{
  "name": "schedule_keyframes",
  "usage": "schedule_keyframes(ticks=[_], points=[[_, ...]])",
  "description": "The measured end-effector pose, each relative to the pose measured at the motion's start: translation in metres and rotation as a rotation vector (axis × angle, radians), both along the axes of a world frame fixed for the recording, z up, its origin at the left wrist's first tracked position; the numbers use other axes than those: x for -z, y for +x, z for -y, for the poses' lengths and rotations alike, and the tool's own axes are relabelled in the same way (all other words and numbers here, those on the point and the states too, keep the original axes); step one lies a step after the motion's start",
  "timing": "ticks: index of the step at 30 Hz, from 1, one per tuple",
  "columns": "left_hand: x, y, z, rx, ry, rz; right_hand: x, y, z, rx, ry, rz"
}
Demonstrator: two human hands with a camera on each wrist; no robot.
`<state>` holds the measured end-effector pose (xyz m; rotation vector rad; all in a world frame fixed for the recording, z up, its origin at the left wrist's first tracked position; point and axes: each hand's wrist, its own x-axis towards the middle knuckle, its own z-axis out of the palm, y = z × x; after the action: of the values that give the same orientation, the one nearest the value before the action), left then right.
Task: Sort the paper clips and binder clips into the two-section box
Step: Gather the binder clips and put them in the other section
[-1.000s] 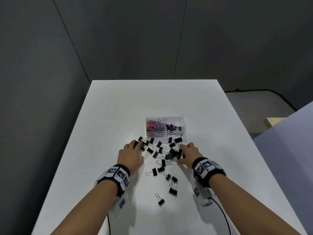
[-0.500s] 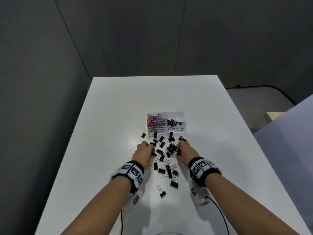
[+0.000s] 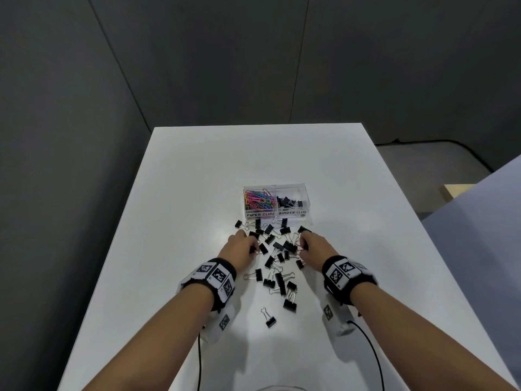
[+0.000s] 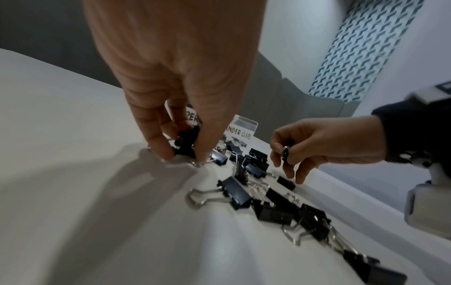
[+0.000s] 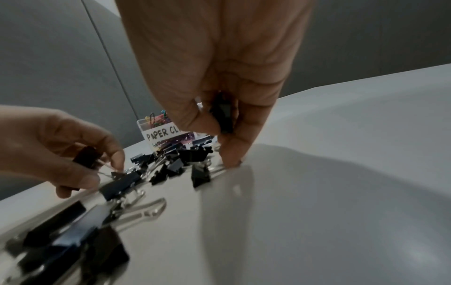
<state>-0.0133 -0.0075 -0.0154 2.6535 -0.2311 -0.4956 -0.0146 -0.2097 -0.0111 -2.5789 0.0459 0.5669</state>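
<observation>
Left hand [image 3: 239, 251] and right hand [image 3: 315, 246], each pinching a black binder clip [image 5: 223, 113] in curled fingers, reach into the scattered binder clips [image 3: 277, 266] on the white table [image 3: 366, 221], just before the clear two-section box [image 3: 306, 211] holding coloured paper clips [image 3: 259, 200] left, binder clips right.

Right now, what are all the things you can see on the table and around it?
two-section box: one, clear, mid-table, labelled PAPER CLIPS and BINDER CLIPS.
paper clips: a pile, many colours, in the box's left section.
binder clips in the box: a few, black, right section.
loose binder clips: many, black with silver handles, scattered before the box.
table: one, white.
walls: grey, behind.
wrist bands: two, black with white markers.
left hand: pinching a black binder clip.
right hand: holding a black binder clip.
</observation>
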Motion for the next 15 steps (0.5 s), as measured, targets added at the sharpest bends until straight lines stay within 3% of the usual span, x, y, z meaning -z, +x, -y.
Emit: schedule_keyframes(ticks=[3,8,12,15], points=[[-0.006,0.005,-0.005,-0.019,-0.078,-0.004,-0.006,0.005,0.004,0.042,0.042,0.030],[-0.013,0.014,-0.015,-0.198,-0.253,-0.070,-0.011,0.012,0.002,0.018,0.106,0.008],[-0.013,0.017,-0.015,-0.343,-0.332,-0.107,-0.004,0.014,-0.008,-0.099,-0.027,-0.045],[-0.012,0.016,-0.013,-0.265,-0.249,-0.114,0.005,0.012,-0.014,-0.156,-0.092,-0.063]])
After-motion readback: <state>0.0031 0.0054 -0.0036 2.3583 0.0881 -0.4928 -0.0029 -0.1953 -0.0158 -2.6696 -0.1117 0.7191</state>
